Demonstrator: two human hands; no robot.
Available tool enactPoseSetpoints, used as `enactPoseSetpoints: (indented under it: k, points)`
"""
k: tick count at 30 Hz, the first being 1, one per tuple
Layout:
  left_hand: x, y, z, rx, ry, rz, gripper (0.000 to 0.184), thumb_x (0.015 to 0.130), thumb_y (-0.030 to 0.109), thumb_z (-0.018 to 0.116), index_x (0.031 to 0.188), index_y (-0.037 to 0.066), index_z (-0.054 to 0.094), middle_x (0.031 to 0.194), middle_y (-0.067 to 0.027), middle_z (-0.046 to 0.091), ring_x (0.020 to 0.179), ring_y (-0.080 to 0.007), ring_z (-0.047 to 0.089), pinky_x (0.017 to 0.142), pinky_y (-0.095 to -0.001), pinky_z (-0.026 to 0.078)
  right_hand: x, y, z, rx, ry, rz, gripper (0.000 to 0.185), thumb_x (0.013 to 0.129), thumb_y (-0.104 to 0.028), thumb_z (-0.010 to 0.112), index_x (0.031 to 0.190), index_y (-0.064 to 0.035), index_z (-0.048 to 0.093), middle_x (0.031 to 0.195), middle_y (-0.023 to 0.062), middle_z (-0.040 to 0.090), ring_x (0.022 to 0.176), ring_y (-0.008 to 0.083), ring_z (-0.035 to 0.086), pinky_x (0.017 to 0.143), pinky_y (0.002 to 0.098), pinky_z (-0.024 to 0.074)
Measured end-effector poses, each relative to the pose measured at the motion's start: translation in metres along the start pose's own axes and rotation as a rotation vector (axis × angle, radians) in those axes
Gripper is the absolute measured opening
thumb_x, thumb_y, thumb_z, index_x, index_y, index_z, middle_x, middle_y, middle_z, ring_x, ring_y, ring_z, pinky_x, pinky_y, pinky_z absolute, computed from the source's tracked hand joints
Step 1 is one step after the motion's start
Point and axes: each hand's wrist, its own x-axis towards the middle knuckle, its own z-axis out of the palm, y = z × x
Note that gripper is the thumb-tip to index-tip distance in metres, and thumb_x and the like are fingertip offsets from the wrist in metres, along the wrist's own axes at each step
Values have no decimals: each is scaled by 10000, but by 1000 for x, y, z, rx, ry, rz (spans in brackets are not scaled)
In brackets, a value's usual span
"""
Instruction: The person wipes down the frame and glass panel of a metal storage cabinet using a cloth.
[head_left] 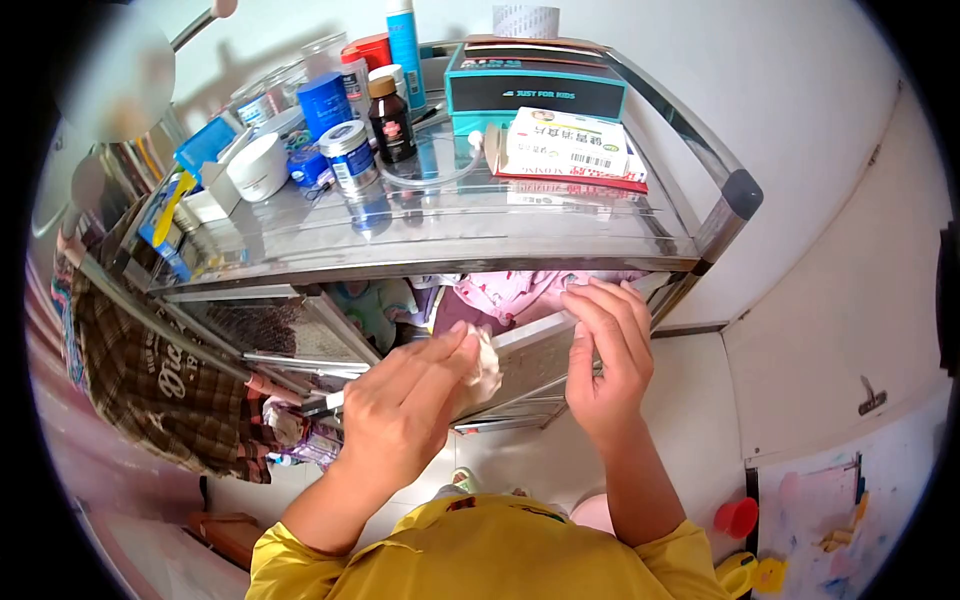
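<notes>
My left hand (400, 405) is closed around a crumpled white cloth or tissue (487, 368), which bulges out past the fingertips beside the drawer front. My right hand (612, 365) is at the drawer's top rim, farther right. Its fingers are stretched out with the thumb apart, and nothing shows in them; whether they touch the rim I cannot tell. Between and beyond the hands, the drawer (545, 330) is pulled out of a metal-framed cabinet. Folded clothes lie inside, among them a pink patterned garment (500, 292). The left hand hides part of the drawer front.
Jars, bottles and a white tub (258, 168) crowd the cabinet top (450, 225). A dark box (535, 85) and a white medicine box (568, 140) stand there too. Plaid clothing (150, 370) hangs at left. At lower right is a red cup (736, 517).
</notes>
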Motion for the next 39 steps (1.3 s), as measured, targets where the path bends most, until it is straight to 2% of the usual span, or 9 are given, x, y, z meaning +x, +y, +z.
enactPoseSetpoints:
  k: [5,9,12,15,19,22,29,34,39]
  points:
    - [1,-10,-17,-63,-94,31,414,655,-31,732,1067,-12,698,1048,-161,711,863,-267,704,728,-326,578,-4,1,7,-56,73,34,361,716,109,514,1028,6,664,1074,136,639,1037,325,608,1020,496,425]
    - [3,-12,-25,-111,-143,6,418,639,-73,715,1053,-16,709,1037,-171,713,875,-261,710,769,-319,586,-8,2,9,-55,147,79,292,786,140,479,986,22,655,1047,155,671,1053,334,648,1034,504,437]
    - [4,-7,-26,-101,-157,-53,343,678,-92,734,1014,-29,707,1016,-192,716,859,-318,713,777,-327,561,-10,4,6,13,180,62,287,785,162,472,973,44,654,1016,162,689,1035,337,670,1027,504,451]
    - [7,-4,-17,-24,-125,29,390,656,-84,696,1043,-38,699,1027,-183,712,846,-283,713,739,-330,593,-7,9,3,93,198,40,300,709,170,463,905,49,655,969,163,685,988,348,678,997,487,479]
    - [15,10,3,41,-94,49,370,667,-73,696,1035,-45,696,1018,-189,711,842,-286,713,732,-330,592,-7,19,-12,253,187,38,225,750,179,477,838,52,642,924,165,690,942,344,694,970,487,497]
    - [28,20,22,35,-33,78,321,713,28,756,1020,-40,696,1006,-186,714,836,-279,715,709,-337,588,-7,31,-30,408,201,75,191,779,179,492,786,51,633,859,161,688,863,305,703,917,466,527]
    - [54,42,59,63,-24,87,329,728,95,778,1028,-12,697,1022,-158,721,824,-259,715,694,-324,581,-16,50,-48,548,236,192,202,780,182,493,754,48,643,743,140,661,711,219,669,814,405,555]
    - [41,34,37,8,-86,-9,363,701,-35,711,1059,25,715,1008,-149,730,830,-243,725,697,-322,587,-13,55,-49,600,216,171,184,771,173,509,750,44,638,736,140,658,691,217,666,799,398,558]
    - [41,38,34,59,-71,3,355,674,-53,718,1022,15,727,1009,-141,730,835,-247,725,700,-324,589,-19,61,-52,615,181,180,170,761,160,524,749,36,638,713,131,655,672,218,664,778,382,561]
